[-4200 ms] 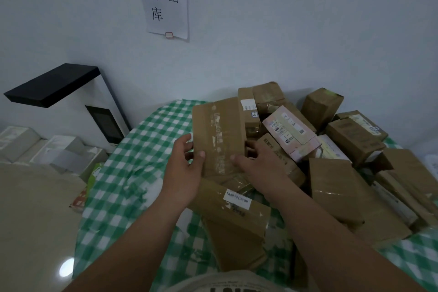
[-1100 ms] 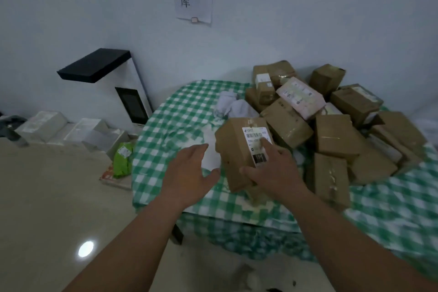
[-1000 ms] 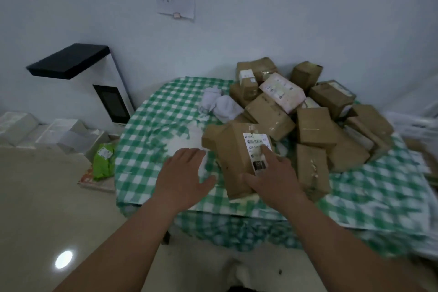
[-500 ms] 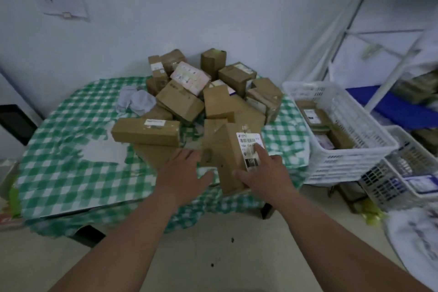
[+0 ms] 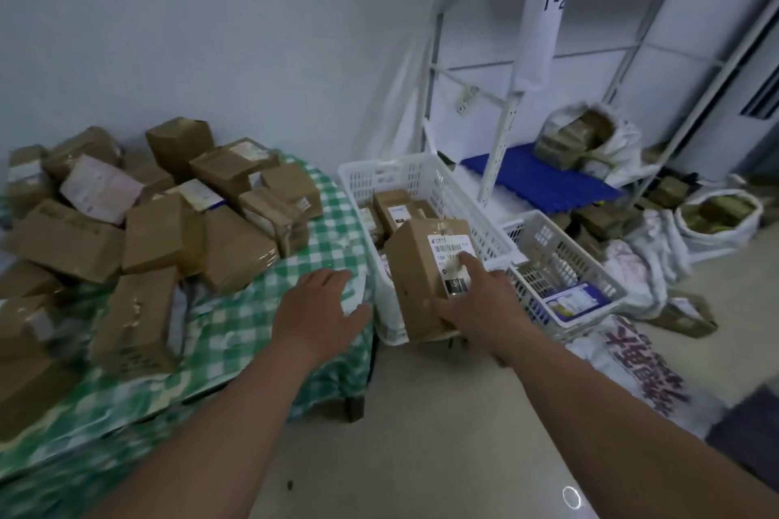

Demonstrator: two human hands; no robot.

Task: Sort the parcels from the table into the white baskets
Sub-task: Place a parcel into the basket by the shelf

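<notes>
A brown cardboard parcel with a white label printed in black sits at the centre. At nine o'clock, brown parcels, one of them pale pink, cover a green-and-white checked tablecloth. At one o'clock from the centre is a white lattice basket; at three o'clock a second white basket holds a blue-and-white packet. At two o'clock lies a bright blue ribbed panel, with white sacks further right.
</notes>
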